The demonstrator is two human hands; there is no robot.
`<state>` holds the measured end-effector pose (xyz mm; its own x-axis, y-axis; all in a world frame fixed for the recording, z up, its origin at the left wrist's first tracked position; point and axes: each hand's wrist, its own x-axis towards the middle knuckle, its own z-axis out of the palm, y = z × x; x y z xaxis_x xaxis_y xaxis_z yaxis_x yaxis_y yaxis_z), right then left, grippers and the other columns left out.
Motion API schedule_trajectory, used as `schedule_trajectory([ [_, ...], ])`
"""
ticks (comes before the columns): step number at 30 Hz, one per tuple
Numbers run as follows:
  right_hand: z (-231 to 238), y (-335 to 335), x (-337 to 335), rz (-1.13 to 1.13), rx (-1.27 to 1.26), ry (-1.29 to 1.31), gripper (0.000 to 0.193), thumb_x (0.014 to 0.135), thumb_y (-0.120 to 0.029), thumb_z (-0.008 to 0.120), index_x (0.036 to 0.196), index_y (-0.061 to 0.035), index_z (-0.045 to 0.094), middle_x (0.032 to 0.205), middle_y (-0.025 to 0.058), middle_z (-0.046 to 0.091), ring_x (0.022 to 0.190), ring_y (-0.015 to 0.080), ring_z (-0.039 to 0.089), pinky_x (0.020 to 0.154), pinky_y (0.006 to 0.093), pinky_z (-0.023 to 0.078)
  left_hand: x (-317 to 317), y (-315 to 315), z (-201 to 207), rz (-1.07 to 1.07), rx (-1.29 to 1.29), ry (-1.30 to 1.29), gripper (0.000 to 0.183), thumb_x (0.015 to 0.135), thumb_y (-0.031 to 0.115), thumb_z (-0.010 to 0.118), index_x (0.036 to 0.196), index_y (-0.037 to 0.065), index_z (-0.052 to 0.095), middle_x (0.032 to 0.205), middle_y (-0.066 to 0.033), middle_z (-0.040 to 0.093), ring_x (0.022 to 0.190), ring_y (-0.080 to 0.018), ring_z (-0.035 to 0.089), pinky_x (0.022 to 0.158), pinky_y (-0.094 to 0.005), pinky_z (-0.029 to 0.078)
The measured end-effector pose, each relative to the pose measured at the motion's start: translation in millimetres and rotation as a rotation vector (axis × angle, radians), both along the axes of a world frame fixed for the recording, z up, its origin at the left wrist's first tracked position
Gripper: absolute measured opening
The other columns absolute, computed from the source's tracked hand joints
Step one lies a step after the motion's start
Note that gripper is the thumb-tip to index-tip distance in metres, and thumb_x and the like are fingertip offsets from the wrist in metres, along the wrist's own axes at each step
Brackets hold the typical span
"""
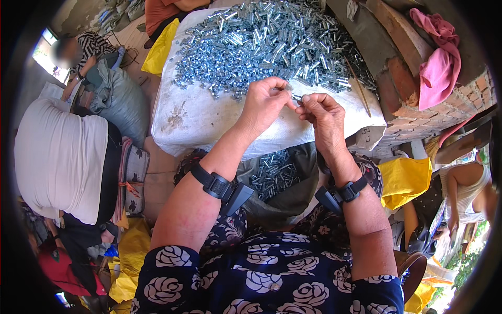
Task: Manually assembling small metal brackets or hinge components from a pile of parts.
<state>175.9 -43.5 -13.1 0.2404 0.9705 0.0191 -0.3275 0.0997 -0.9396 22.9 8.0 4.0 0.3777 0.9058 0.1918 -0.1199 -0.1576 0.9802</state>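
Observation:
My left hand (264, 104) and my right hand (325, 118) meet over the near edge of a table covered with white woven sheeting (204, 120). Thumb and fingers of the right hand pinch a small silvery metal sleeve (296, 97). The left fingers are closed at its other end; whatever lies inside them is too small to make out. Beyond the hands spreads a heap of shiny metal sleeves (282, 39), with small nut-like pieces (209, 68) on its left side. Below, between my knees, a dark sack (308, 180) gapes around more metal sleeves (274, 175).
A thin stick (358, 86) lies at the heap's right edge. A brick ledge (449, 107) with a pink cloth (442, 63) borders the table. Full sacks (120, 99) and a person under a white cloth (63, 157) are at left; another person (465, 191) sits at right.

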Motion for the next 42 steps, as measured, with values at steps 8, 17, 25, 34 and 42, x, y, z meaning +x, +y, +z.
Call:
schedule_trajectory([
  [8, -2, 0, 1, -0.001, 0.003, 0.009, 0.013, 0.084, -0.010, 0.066, 0.088, 0.0005, 0.061, 0.077, 0.0079, 0.066, 0.068, 0.0143, 0.065, 0.062, 0.0236, 0.050, 0, 1, 0, 0.038, 0.002, -0.002, 0.016, 0.083, 0.007, 0.061, 0.093, -0.005, 0.062, 0.072, -0.0088, 0.066, 0.068, -0.0121, 0.064, 0.068, -0.0234, 0.048],
  [17, -5, 1, -1, 0.002, -0.005, 0.002, 0.014, 0.084, -0.011, 0.067, 0.088, 0.0006, 0.060, 0.076, 0.0082, 0.065, 0.067, 0.0148, 0.065, 0.061, 0.0238, 0.050, 0, -1, 1, 0.027, -0.019, -0.007, 0.018, 0.083, 0.006, 0.061, 0.096, -0.006, 0.062, 0.073, -0.0084, 0.066, 0.069, -0.0120, 0.064, 0.067, -0.0225, 0.047],
  [25, -9, 4, -4, 0.001, -0.034, -0.003, 0.014, 0.084, -0.011, 0.066, 0.088, 0.0016, 0.060, 0.075, 0.0083, 0.065, 0.066, 0.0138, 0.064, 0.062, 0.0227, 0.049, 0, 2, -7, 0.020, 0.059, 0.055, 0.015, 0.083, 0.003, 0.060, 0.093, -0.008, 0.060, 0.079, -0.0081, 0.064, 0.069, -0.0128, 0.064, 0.063, -0.0233, 0.049],
  [34, -9, 4, -6, 0.002, -0.037, -0.012, 0.014, 0.084, -0.011, 0.066, 0.088, 0.0015, 0.060, 0.075, 0.0081, 0.065, 0.065, 0.0132, 0.064, 0.060, 0.0229, 0.049, -2, 2, -8, 0.023, 0.056, 0.056, 0.013, 0.082, 0.002, 0.060, 0.091, -0.009, 0.060, 0.079, -0.0082, 0.063, 0.068, -0.0134, 0.063, 0.061, -0.0237, 0.049],
  [42, -12, 5, -7, 0.003, -0.049, -0.014, 0.014, 0.084, -0.011, 0.066, 0.087, 0.0013, 0.060, 0.073, 0.0081, 0.065, 0.063, 0.0129, 0.063, 0.060, 0.0229, 0.049, 1, 4, -16, 0.023, 0.110, 0.091, 0.012, 0.082, -0.003, 0.058, 0.092, -0.009, 0.060, 0.085, -0.0090, 0.061, 0.069, -0.0142, 0.064, 0.060, -0.0240, 0.051],
])
